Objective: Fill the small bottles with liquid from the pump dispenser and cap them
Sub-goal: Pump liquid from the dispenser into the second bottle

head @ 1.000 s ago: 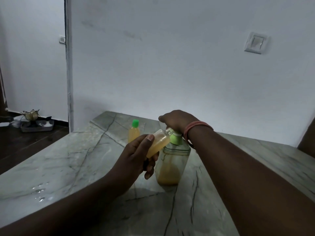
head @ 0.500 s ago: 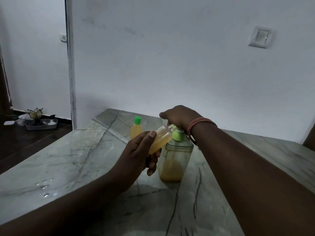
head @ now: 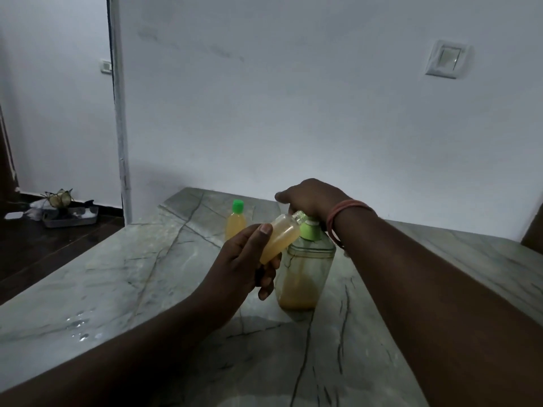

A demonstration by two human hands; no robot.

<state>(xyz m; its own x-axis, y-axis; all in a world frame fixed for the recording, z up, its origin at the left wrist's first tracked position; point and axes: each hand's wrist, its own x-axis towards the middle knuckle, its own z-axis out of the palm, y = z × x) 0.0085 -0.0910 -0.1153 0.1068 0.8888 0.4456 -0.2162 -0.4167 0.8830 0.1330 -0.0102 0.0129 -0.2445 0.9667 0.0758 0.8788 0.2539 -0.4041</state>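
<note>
Grey-veined marble bench (head: 147, 277) against a plain white wall, dim light. Left hand (head: 244, 265): thumb over the top and fingers (head: 266, 289) curled underneath grip the open small bottle (head: 280, 237), uncapped, tilted with its threaded neck pointing up and right toward the pump; it holds yellow-orange liquid to most of its length. Right hand (head: 311, 198): lies palm-down on the head of the pump dispenser (head: 305, 268), fingers bent over the far side of the pump head; whether they clasp it or only press cannot be told. The open neck sits just under these fingers, at the pump's outlet. Dispenser stands upright directly below the right hand, green collar, clear body, orange liquid only in its lower part. An orange-pink band (head: 343, 215) circles the right wrist. Beyond the left-hand fingers, a capped small bottle (head: 236, 223) stands upright, green cap on, filled. Near the left forearm, water droplets (head: 79, 324) on the bench. Wall switch (head: 446, 58) upper right.
</note>
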